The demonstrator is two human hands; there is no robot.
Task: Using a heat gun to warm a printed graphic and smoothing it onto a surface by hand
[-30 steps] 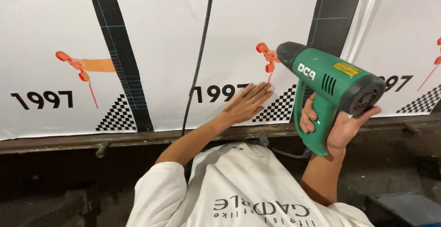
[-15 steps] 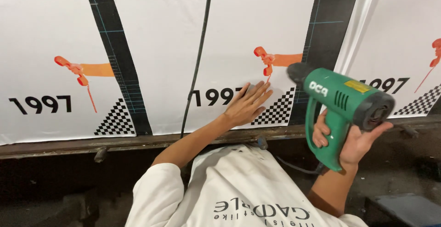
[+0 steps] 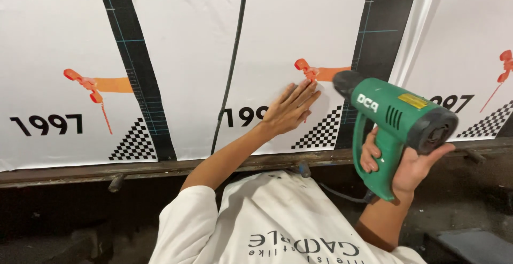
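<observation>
My left hand (image 3: 288, 109) lies flat on a white printed sheet (image 3: 299, 24), fingers stretched and slightly apart, holding nothing. Its fingertips touch an orange printed figure (image 3: 312, 72), just left of a checkered patch (image 3: 323, 130). My right hand (image 3: 406, 168) grips the handle of a green heat gun (image 3: 401, 112). The gun's dark nozzle (image 3: 344, 81) points left at the sheet, close to my left fingertips. A dark cord (image 3: 342, 193) runs from the bottom of the handle.
Similar white sheets with black stripes (image 3: 139, 82) hang side by side left and right. A thin dark line (image 3: 235, 66) runs down the sheet. A rusty metal rail (image 3: 80, 170) runs below them. The floor underneath is dark. My white shirt (image 3: 278, 221) fills the lower middle.
The heat gun has moved a little right and down from a second ago. My left hand has slid slightly up the sheet toward the orange figure.
</observation>
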